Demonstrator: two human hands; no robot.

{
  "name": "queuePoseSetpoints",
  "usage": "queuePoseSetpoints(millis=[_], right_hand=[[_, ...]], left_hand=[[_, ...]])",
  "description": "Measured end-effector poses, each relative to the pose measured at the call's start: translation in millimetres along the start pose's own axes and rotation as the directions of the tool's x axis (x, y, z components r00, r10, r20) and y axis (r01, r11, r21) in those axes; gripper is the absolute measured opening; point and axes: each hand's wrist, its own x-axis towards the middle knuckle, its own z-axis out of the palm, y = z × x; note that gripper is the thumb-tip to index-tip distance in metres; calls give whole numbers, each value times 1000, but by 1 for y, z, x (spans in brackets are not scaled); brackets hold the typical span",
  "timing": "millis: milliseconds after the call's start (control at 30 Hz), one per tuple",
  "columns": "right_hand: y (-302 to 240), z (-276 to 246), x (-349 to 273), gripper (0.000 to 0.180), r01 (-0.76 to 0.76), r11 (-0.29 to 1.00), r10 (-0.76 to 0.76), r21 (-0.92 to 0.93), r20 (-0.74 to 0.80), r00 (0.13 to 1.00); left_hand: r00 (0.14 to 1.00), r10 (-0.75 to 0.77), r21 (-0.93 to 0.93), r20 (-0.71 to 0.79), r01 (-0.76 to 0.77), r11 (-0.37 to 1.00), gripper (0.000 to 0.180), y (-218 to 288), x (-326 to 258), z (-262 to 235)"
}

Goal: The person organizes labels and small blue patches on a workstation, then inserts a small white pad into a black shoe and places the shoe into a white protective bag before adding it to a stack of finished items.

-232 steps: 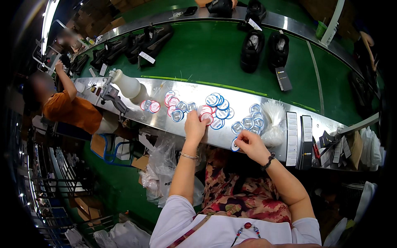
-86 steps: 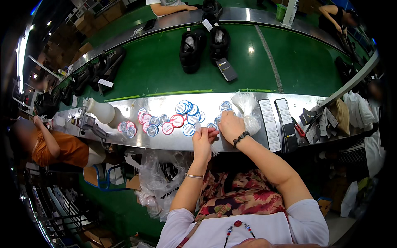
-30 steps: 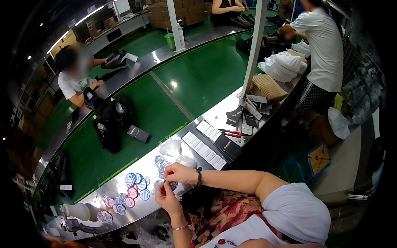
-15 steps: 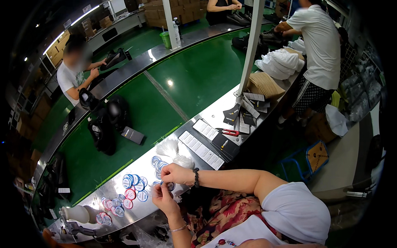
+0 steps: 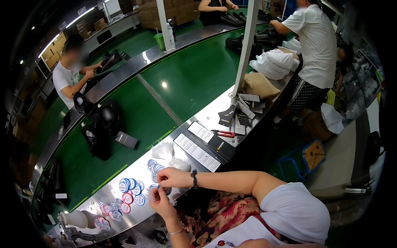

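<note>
My right hand (image 5: 174, 177), with a dark beaded bracelet at the wrist, pinches with its fingertips over the metal table edge. Against it my left hand (image 5: 162, 203), wearing a thin bangle, is closed in a pinch too. A small blue piece (image 5: 159, 186) shows between the fingertips; most of it is hidden. Blue-rimmed round tags (image 5: 153, 166) lie just beyond my right hand. To the left are more round tags with blue rims (image 5: 132, 184) and red rims (image 5: 125, 208), in loose overlapping groups. Bundles of thin clear strands (image 5: 163, 151) lie behind the hands.
Black-and-white cards (image 5: 197, 151) and red-handled snips (image 5: 223, 133) lie to the right, near a white post (image 5: 245, 53). Black shoes (image 5: 97, 138) with a dark tag stand on the green belt (image 5: 165, 103). A spool (image 5: 74, 219) sits at lower left. Co-workers handle shoes across the belt.
The whole view has shifted slightly. My hands stay together, fingertips meeting, with a blue bit now showing between them. Tags, cards and shoes keep their places.
</note>
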Motion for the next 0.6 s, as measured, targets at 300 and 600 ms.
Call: queuePoseSetpoints(millis=[300, 600], right_hand=[[3, 6, -5, 10, 7, 998, -10, -56, -52, 999], [-17, 10, -24, 12, 224, 741, -439, -634, -205, 875]], left_hand=[[988, 142, 109, 65, -148, 983, 8, 1, -5, 2], [998, -54, 64, -22, 56, 996, 12, 12, 5, 3]])
